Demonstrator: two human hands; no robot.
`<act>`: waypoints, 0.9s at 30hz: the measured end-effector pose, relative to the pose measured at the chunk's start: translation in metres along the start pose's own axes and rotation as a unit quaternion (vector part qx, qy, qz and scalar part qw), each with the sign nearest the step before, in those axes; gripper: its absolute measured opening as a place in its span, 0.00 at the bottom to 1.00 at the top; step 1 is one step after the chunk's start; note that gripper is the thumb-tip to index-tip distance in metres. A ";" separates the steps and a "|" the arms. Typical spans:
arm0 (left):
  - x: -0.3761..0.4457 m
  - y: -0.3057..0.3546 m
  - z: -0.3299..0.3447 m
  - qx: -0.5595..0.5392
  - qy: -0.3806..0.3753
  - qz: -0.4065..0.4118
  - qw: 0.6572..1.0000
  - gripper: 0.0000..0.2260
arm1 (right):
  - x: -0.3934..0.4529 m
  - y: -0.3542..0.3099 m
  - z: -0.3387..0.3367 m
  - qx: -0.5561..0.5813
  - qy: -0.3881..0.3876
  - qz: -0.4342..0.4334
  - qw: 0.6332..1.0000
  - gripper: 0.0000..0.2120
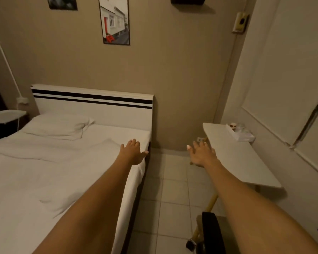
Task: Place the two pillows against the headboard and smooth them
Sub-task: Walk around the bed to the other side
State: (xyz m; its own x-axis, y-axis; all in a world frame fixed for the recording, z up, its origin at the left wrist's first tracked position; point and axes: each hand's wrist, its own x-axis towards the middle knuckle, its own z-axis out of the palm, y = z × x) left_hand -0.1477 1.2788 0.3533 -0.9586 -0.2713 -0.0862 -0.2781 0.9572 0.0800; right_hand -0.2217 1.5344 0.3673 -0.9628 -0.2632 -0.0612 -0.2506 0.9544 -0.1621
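From the head camera I see my left hand spread flat, fingers wide, over the near right edge of the bed, holding nothing; I can't tell whether the palm touches the sheet. My right hand hangs open above the tiled floor, empty. One pillow lies well beyond and left of my left fingertips, against the headboard. A white table sits just right of my right fingers.

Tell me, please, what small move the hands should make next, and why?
Probably fetch the second pillow: only one pillow lies at the headboard, on its far side. Both the left hand and the right hand are open and empty.
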 end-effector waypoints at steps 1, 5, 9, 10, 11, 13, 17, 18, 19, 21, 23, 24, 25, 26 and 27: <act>0.017 -0.008 0.000 0.002 0.000 -0.009 1.000 0.33 | 0.021 -0.007 0.002 0.001 -0.001 -0.004 1.000 0.31; 0.077 -0.045 -0.004 0.000 -0.023 -0.042 0.999 0.33 | 0.097 -0.041 0.007 0.011 -0.018 -0.027 0.999 0.31; 0.131 -0.080 -0.019 0.005 -0.006 -0.072 0.997 0.33 | 0.161 -0.074 0.010 0.022 -0.018 -0.050 0.998 0.31; 0.142 -0.088 -0.021 0.003 -0.006 -0.075 0.997 0.33 | 0.176 -0.083 0.010 0.018 -0.022 -0.056 0.998 0.31; 0.150 -0.094 -0.023 0.002 -0.010 -0.081 0.997 0.33 | 0.189 -0.091 0.010 0.015 -0.027 -0.062 0.998 0.31; 0.167 -0.110 -0.024 0.004 -0.014 -0.104 0.995 0.33 | 0.218 -0.107 0.013 0.012 -0.033 -0.075 0.997 0.31; 0.203 -0.138 -0.027 0.004 -0.018 -0.140 0.990 0.33 | 0.276 -0.133 0.018 0.014 -0.044 -0.099 0.994 0.30; 0.212 -0.144 -0.026 0.003 -0.019 -0.147 0.989 0.33 | 0.291 -0.138 0.020 0.014 -0.047 -0.105 0.993 0.30; 0.223 -0.150 -0.026 0.002 -0.019 -0.156 0.988 0.33 | 0.308 -0.144 0.022 0.012 -0.048 -0.112 0.992 0.30; 0.244 -0.162 -0.026 0.000 -0.020 -0.176 0.984 0.33 | 0.339 -0.157 0.026 0.007 -0.050 -0.130 0.990 0.30; 0.266 -0.172 -0.025 -0.006 -0.020 -0.196 0.980 0.33 | 0.371 -0.169 0.030 0.002 -0.054 -0.151 0.987 0.30; 0.276 -0.176 -0.024 -0.007 -0.019 -0.204 0.979 0.33 | 0.386 -0.175 0.032 0.000 -0.055 -0.161 0.985 0.30; 0.287 -0.180 -0.023 -0.010 -0.018 -0.212 0.977 0.33 | 0.401 -0.180 0.033 -0.002 -0.058 -0.169 0.984 0.30; 0.296 -0.183 -0.023 -0.014 -0.018 -0.220 0.975 0.33 | 0.416 -0.186 0.034 -0.007 -0.062 -0.177 0.982 0.30; 0.305 -0.187 -0.023 -0.020 -0.018 -0.228 0.973 0.33 | 0.430 -0.193 0.035 -0.013 -0.069 -0.183 0.981 0.30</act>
State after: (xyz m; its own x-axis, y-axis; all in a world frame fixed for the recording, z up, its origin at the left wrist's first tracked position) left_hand -0.3892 1.0144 0.3346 -0.7322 -0.6627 -0.1569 -0.6771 0.7332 0.0627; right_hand -0.5839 1.2318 0.3378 -0.7850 -0.6043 -0.1360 -0.5818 0.7947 -0.1733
